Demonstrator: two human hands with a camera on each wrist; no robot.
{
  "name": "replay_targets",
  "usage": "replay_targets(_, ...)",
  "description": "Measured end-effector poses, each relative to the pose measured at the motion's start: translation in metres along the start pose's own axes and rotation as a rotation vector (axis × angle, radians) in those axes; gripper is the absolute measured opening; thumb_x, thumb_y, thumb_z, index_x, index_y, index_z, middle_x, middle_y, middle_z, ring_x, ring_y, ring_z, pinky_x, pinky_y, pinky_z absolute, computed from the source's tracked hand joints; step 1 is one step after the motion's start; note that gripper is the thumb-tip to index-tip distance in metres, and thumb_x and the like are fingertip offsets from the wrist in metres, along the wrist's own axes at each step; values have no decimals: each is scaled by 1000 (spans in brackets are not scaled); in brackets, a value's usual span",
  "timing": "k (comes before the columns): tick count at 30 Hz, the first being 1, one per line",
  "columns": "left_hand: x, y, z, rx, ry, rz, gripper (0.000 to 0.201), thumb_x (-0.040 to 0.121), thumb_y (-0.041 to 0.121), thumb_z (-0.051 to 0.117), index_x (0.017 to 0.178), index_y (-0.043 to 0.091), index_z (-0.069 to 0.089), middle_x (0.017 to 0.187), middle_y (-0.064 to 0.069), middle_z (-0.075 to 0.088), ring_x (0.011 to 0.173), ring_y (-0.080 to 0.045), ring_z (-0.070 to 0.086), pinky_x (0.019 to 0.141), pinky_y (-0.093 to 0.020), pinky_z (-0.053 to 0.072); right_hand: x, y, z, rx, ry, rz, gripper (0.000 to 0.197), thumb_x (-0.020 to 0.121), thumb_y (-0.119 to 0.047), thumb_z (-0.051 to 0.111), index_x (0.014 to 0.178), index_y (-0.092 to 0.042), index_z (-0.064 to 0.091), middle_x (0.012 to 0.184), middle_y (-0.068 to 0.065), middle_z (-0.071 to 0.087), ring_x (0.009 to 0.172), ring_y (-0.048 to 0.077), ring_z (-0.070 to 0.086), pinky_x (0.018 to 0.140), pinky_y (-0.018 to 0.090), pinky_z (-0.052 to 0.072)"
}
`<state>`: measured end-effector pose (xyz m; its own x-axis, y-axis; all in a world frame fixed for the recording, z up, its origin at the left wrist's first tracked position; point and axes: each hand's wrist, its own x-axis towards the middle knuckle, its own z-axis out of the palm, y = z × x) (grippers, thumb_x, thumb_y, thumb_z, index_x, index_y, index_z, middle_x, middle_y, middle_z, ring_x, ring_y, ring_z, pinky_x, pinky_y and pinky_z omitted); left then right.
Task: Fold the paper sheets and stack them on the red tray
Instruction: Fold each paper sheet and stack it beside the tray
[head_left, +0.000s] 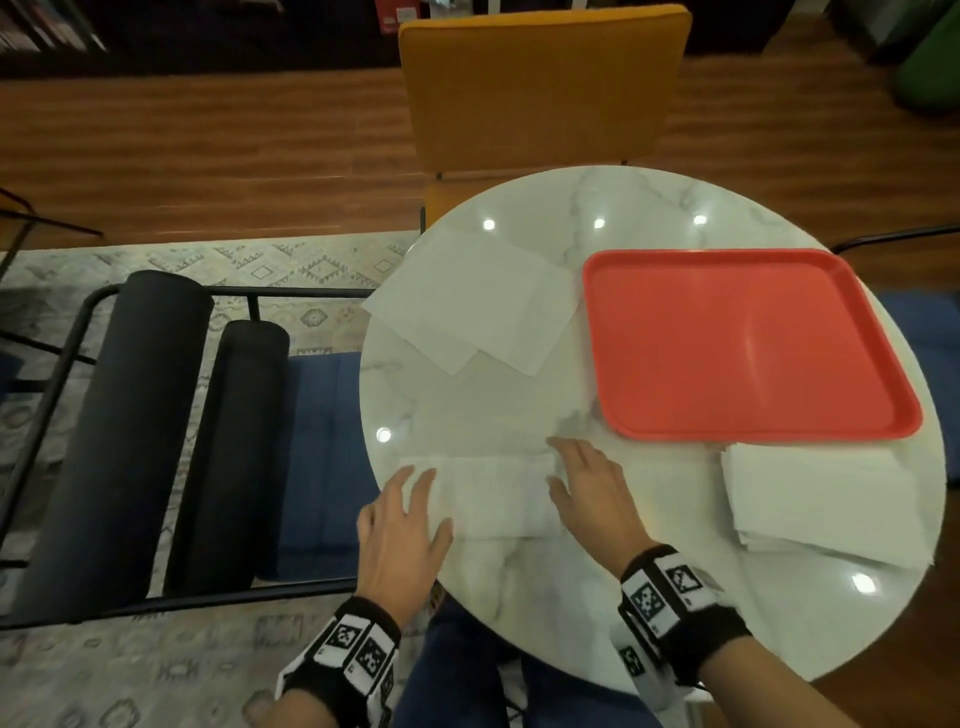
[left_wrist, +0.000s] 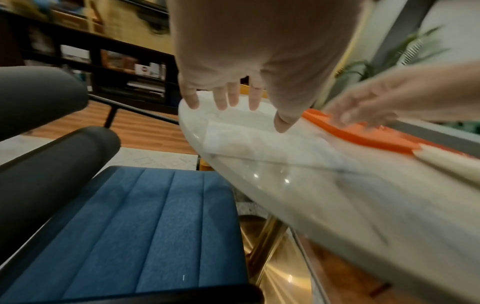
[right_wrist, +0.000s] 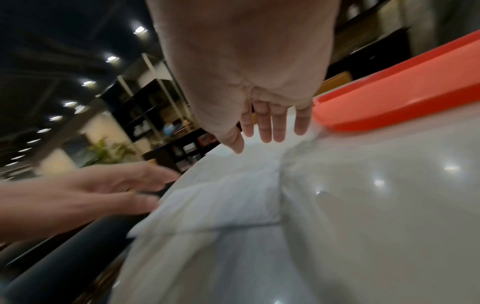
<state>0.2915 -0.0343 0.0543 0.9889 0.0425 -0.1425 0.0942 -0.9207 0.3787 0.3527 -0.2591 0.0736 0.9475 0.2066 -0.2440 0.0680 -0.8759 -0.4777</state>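
Observation:
A folded white paper sheet (head_left: 496, 496) lies near the front edge of the round marble table (head_left: 519, 597). My left hand (head_left: 402, 525) hovers with straight, spread fingers at the sheet's left end, and my right hand (head_left: 592, 488) with straight fingers is at its right end. Whether they touch the paper I cannot tell. The red tray (head_left: 737, 343) sits empty at the right back. Unfolded sheets (head_left: 467, 306) lie at the back left, and a pile of folded sheets (head_left: 815, 499) lies in front of the tray. In the wrist views the left hand (left_wrist: 233, 100) and right hand (right_wrist: 270, 127) show straight fingers.
A yellow chair (head_left: 540, 88) stands behind the table. At the left is a blue-seated chair (head_left: 322, 457) with black padded rolls (head_left: 119, 436). My legs show under the table's front edge. A patterned rug covers the floor.

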Motion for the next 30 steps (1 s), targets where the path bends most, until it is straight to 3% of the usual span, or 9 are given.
replay_targets(2,-3,1,12,80,-172,89,52,88,41,40,133,17,49,140,-8,48,124,-24,52,97,-49,42,-7,-17,22,-109,-95,-152,48,95,-22,41,141,-9,38,146,9,42,134,25,41,108,42,38)
replay_targets(4,-5,3,23,137,-284,87,59,92,42,30,145,14,32,154,-8,28,139,-24,34,104,-54,33,-15,-30,49,-184,-184,-260,53,96,-33,30,142,-8,38,148,10,39,136,24,39,109,48,33)
replay_targets(7,-3,0,37,191,-385,107,67,89,45,2,148,17,-17,153,-4,-25,143,-25,-17,113,-55,0,-27,-33,71,-243,-353,-368,62,97,-47,1,149,-13,-1,154,0,-8,143,20,-11,112,46,-12)
replay_targets(15,-2,2,42,157,-354,61,71,83,54,-14,146,23,-23,151,5,-32,141,-13,-24,111,-47,-13,-38,30,60,-321,-315,-237,67,84,-54,-16,145,-24,-15,151,-11,-22,139,10,-23,110,41,-21)
replay_targets(17,-1,1,42,163,-368,57,74,79,58,-23,145,24,-26,150,6,-34,140,-12,-25,111,-46,-14,-39,44,48,-314,-255,-203,68,87,-52,-17,147,-23,-6,155,-9,-11,141,10,-14,110,42,-20)
replay_targets(19,-2,1,43,164,-364,67,78,75,59,-31,145,25,-26,151,6,-33,141,-12,-24,111,-46,-14,-40,50,40,-350,-215,-157,64,99,-41,-6,145,-19,32,153,-1,31,141,14,24,112,48,-1)
replay_targets(22,-2,0,44,139,-344,68,73,82,58,-20,147,25,-21,153,7,-28,143,-12,-19,113,-47,-12,-33,52,48,-392,26,-263,41,101,-30,30,112,-18,67,122,0,65,113,20,62,100,51,25)
replay_targets(25,-1,3,38,141,-314,64,71,85,55,-6,149,25,-13,155,7,-21,145,-12,-12,117,-54,3,-20,40,47,-403,200,-242,12,71,-15,73,80,-19,67,96,0,69,83,24,63,90,45,33)
replay_targets(30,10,21,25,167,-312,96,80,85,55,44,150,32,4,158,-3,9,146,-21,11,110,-60,10,-13,29,35,-219,146,-235,14,78,-23,49,75,-17,61,85,-2,61,75,20,59,85,37,30)
